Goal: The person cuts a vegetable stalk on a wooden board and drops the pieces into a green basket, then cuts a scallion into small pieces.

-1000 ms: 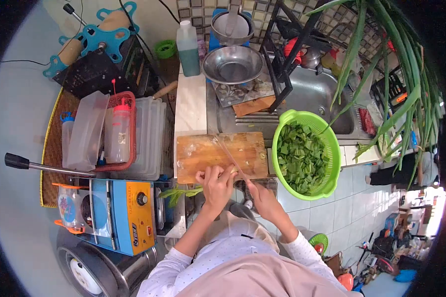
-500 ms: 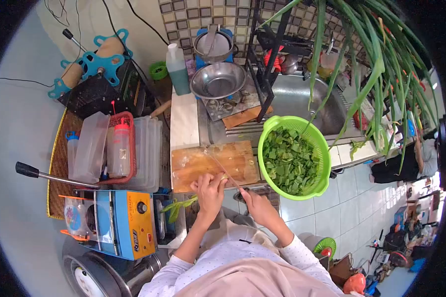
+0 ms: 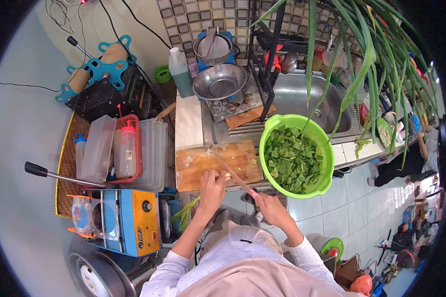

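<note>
My right hand (image 3: 272,210) is closed around the handle of a knife (image 3: 233,174), whose blade slants up and left over the wooden cutting board (image 3: 195,166). My left hand (image 3: 212,189) is closed at the board's near edge. A small pale, whitish-green piece of vegetable (image 3: 228,174) pokes out of its fingertips, right beside the blade. Long green leaves (image 3: 186,214) show left of my left wrist; their link to the pale piece is hidden. Right of the board, a lime-green colander (image 3: 327,184) holds chopped green leaves (image 3: 292,158).
Behind the board are a metal bowl (image 3: 218,83), a bottle of green liquid (image 3: 182,79) and a steel sink (image 3: 302,91). Spring onions (image 3: 369,59) hang over the right side. A cup sealer (image 3: 142,225) stands at left. Another person (image 3: 406,163) is at far right.
The view has shifted slightly. My left hand stays pinched on the pale piece, and the knife stays beside it with its handle slightly farther right.
</note>
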A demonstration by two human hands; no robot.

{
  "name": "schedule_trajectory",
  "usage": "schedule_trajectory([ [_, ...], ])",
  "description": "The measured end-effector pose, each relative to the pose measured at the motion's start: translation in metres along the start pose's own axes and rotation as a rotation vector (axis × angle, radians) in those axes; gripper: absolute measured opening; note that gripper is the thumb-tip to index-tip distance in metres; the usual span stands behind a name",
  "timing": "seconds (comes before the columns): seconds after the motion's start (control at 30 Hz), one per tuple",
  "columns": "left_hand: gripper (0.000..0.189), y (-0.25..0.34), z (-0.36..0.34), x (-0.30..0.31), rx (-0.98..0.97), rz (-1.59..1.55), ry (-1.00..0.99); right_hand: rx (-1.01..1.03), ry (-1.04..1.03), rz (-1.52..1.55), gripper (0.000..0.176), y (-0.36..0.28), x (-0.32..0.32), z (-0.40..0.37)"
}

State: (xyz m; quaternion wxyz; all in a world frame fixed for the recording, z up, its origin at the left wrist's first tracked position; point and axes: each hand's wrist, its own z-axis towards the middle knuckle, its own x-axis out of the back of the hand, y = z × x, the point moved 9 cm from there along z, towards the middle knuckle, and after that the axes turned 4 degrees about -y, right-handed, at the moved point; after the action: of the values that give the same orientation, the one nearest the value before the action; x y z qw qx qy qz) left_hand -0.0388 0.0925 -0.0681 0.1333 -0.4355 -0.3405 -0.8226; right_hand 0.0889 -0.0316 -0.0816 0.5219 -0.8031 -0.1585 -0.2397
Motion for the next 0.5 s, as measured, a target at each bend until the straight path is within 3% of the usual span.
schedule_trajectory([
  [0.2,0.02,0.0,0.004,0.004,-0.051,-0.052,-0.034,-0.054,0.01,0.254,0.05,-0.005,0.003,-0.017],
  [0.37,0.016,-0.007,0.012,0.004,0.052,-0.135,-0.042,-0.049,0.023,0.257,0.047,-0.008,-0.004,-0.024],
  [0.5,0.015,0.002,0.016,0.014,0.004,-0.084,-0.01,0.004,0.074,0.167,0.044,-0.004,-0.011,-0.022],
])
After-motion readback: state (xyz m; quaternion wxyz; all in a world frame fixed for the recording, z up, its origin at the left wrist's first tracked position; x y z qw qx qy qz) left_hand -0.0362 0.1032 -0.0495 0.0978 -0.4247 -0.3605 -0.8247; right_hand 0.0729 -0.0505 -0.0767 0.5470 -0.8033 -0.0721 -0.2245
